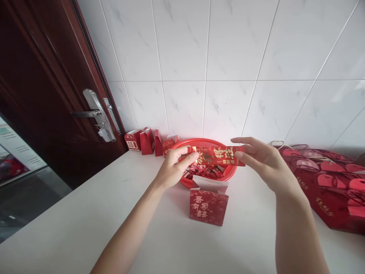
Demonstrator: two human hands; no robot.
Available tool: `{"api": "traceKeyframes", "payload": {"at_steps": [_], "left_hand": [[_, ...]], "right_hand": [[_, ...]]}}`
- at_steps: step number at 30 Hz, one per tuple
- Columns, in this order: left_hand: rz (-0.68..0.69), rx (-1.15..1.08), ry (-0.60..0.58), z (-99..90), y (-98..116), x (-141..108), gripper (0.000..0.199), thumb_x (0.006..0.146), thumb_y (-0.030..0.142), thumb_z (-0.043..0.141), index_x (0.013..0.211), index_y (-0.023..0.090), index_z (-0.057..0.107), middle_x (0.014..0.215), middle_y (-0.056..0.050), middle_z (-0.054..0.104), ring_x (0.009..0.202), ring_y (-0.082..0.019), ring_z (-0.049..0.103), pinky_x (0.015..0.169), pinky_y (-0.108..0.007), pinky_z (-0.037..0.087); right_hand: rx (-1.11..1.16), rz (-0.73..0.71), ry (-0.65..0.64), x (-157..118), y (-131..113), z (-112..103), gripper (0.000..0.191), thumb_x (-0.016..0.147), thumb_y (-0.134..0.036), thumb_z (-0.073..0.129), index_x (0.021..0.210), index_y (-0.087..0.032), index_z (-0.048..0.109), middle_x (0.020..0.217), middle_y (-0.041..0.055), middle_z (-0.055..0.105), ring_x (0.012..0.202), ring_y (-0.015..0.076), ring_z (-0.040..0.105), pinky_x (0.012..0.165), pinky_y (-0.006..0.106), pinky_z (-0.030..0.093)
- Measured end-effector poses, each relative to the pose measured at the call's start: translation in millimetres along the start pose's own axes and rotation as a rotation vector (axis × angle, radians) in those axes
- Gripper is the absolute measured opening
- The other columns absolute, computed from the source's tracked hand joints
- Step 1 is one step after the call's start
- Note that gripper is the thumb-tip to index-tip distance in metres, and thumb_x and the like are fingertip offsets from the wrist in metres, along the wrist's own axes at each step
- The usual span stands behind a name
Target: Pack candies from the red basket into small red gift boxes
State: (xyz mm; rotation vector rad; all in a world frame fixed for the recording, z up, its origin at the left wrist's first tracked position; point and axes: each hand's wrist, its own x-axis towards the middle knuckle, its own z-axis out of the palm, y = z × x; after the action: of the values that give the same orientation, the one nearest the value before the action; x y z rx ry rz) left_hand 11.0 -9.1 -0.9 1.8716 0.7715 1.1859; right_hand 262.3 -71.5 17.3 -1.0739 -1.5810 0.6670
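A long red packet with gold lettering (215, 155) is stretched level between my two hands, above a red plastic basket (232, 176). My left hand (176, 164) pinches its left end between thumb and fingers. At the other end, my right hand (261, 161) grips the packet with the thumb in front, its upper fingers extended. Small wrapped sweets (209, 172) lie in the basket. Just below the packet, a red paper gift box with white characters (208, 205) stands upright on the white table, its top flaps open. What is inside the box is hidden.
Several small red boxes (147, 141) stand along the tiled wall, left of the basket. Red gift bags with ribbons (325, 182) crowd the right side of the table (119, 213). A dark wooden door (54, 76) with a metal handle is at the left.
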Motion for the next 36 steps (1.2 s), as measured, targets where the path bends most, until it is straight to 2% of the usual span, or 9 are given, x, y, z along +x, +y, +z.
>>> {"api": "traceKeyframes", "payload": {"at_steps": [3,7,11,15,19,22,27,34,36], "left_hand": [[-0.016,0.001,0.021,1.5,-2,1,0.037,0.092,0.048,0.063,0.072,0.017,0.060,0.071,0.000,0.054,0.069,-0.015,0.049,0.066,-0.028,0.041],[-0.060,-0.025,0.029,3.0,-3,2,0.037,0.089,0.052,0.066,0.075,0.018,0.064,0.073,-0.002,0.061,0.069,-0.017,0.055,0.064,-0.029,0.045],[-0.109,-0.090,0.012,5.1,-3,2,0.038,0.086,0.054,0.069,0.076,0.018,0.066,0.075,-0.003,0.065,0.072,-0.019,0.061,0.067,-0.030,0.049],[-0.123,-0.163,-0.038,8.3,-3,1,0.036,0.085,0.053,0.072,0.079,0.017,0.068,0.079,-0.003,0.067,0.076,-0.019,0.063,0.072,-0.030,0.050],[-0.083,-0.124,-0.061,10.9,-2,1,0.038,0.088,0.053,0.068,0.075,0.017,0.063,0.074,-0.001,0.059,0.070,-0.016,0.055,0.066,-0.028,0.044],[-0.033,-0.063,-0.022,11.7,-2,0,0.040,0.091,0.050,0.064,0.069,0.019,0.052,0.067,0.002,0.047,0.064,-0.013,0.044,0.060,-0.026,0.037],[0.057,0.022,0.035,12.1,-3,-3,0.044,0.095,0.045,0.062,0.066,0.020,0.041,0.066,0.004,0.035,0.061,-0.012,0.034,0.057,-0.026,0.029],[0.088,0.139,0.064,15.3,1,-5,0.039,0.096,0.049,0.059,0.070,0.019,0.057,0.068,0.001,0.053,0.065,-0.015,0.049,0.063,-0.028,0.041],[0.100,0.167,0.029,13.1,4,-6,0.034,0.095,0.050,0.062,0.081,0.019,0.065,0.077,-0.002,0.064,0.074,-0.017,0.059,0.071,-0.029,0.047]], "right_hand": [[0.143,-0.015,-0.014,2,5,-2,0.035,0.094,-0.052,0.068,0.117,-0.026,0.075,0.096,0.0054,0.078,0.091,0.0243,0.073,0.083,0.038,0.061],[0.356,-0.043,-0.065,8,16,-1,0.030,0.089,-0.047,0.073,0.113,-0.029,0.077,0.104,0.0049,0.078,0.089,0.0234,0.074,0.081,0.040,0.062],[0.407,-0.074,-0.111,11,24,2,0.041,0.088,-0.056,0.069,0.120,-0.030,0.074,0.119,0.0090,0.076,0.087,0.0277,0.075,0.079,0.049,0.063],[0.397,-0.099,-0.215,12,22,7,0.035,0.083,-0.052,0.078,0.109,-0.028,0.074,0.128,0.0092,0.073,0.105,0.0297,0.073,0.087,0.050,0.061],[0.393,-0.082,-0.275,13,19,12,0.024,0.083,-0.043,0.082,0.086,-0.025,0.068,0.124,0.0075,0.074,0.096,0.0236,0.072,0.083,0.043,0.060],[0.358,-0.046,-0.221,13,17,16,0.022,0.086,-0.039,0.081,0.086,-0.023,0.065,0.122,0.0076,0.072,0.086,0.0193,0.069,0.076,0.037,0.058],[0.279,-0.032,-0.147,13,15,22,0.028,0.085,-0.042,0.081,0.089,-0.021,0.064,0.086,0.0034,0.069,0.072,0.0161,0.063,0.064,0.031,0.052],[0.191,-0.076,-0.128,13,13,23,0.031,0.087,-0.045,0.078,0.098,-0.020,0.063,0.086,0.0032,0.068,0.077,0.0172,0.065,0.069,0.033,0.055],[0.156,-0.077,-0.117,11,12,20,0.036,0.086,-0.045,0.079,0.107,-0.021,0.063,0.087,0.0033,0.071,0.078,0.0187,0.067,0.071,0.034,0.056]]}}
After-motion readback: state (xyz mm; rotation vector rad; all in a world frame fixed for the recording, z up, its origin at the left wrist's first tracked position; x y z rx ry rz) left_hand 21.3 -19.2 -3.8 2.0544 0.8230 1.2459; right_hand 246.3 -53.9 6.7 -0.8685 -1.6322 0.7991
